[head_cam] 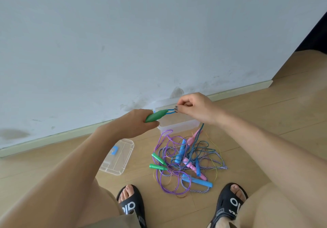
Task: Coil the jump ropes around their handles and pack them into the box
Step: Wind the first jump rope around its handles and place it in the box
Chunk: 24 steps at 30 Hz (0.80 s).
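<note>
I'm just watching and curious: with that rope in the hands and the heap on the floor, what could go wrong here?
1. The blue rope pinched by the right hand trails down into the tangled pile of jump ropes; coiling it around the green handle in the left hand may drag others up.
2. Loops lie close to the sandals; a foot could snag them.

Partial white lettering on black slides (131, 208), unreadable.
</note>
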Available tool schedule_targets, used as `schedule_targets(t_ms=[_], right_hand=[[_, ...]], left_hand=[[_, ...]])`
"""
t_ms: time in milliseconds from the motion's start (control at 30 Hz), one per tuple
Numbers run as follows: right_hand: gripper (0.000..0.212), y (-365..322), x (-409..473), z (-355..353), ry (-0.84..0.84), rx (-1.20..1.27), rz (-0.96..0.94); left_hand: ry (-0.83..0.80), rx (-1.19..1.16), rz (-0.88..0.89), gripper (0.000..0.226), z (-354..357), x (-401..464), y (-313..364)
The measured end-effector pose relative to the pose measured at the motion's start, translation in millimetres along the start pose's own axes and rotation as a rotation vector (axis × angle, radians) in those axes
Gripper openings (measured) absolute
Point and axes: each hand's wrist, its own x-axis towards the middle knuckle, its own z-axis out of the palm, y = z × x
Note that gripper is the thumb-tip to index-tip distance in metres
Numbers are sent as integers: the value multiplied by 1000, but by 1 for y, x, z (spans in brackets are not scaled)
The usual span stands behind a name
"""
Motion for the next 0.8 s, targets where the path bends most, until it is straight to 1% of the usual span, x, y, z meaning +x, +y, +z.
schedule_targets(t_ms=[67,167,233,300,333,367,400,433,467,500,533,600,667,733,800], right_hand=[[16,2,-1,0,29,-9,-18],[16,-1,-8,8,144,-117,-142],[15,-3,-14,20,216,-343,-225],[8,0,-18,36,239,-627,-263],[16,1,-19,44,225,-740,-261],[28,2,-19,50,171,-819,-270],[33,3,-19,54,135,-860,-295],[31,1,-19,58,123,-877,-343],[24,0,-20,60,98,-871,-389],[16,-2,-21,62,78,-847,-423],[16,-5,-23,61,52,-805,-428],[26,-11,-26,54,-9,-669,-380],[34,-14,-26,40,-85,-549,-295],[38,-12,-24,26,-152,-390,-226],[35,-13,-23,17,-211,-248,-150]], left_hand=[[-3,-111,-19,30,-2,1,0],[-67,-447,-58,31,-6,1,2],[-112,-635,-76,30,-3,2,5],[-128,-733,-118,31,2,5,7],[-115,-728,-143,30,5,7,8],[-85,-661,-168,28,9,9,8],[-44,-520,-181,26,12,10,7],[1,-313,-175,24,15,11,4],[39,-106,-148,22,19,11,3],[67,48,-107,21,24,10,3],[83,148,-57,20,28,8,6],[93,313,38,19,36,6,11],[107,458,116,24,40,6,16],[107,500,174,35,38,5,17],[79,491,223,51,37,3,16]])
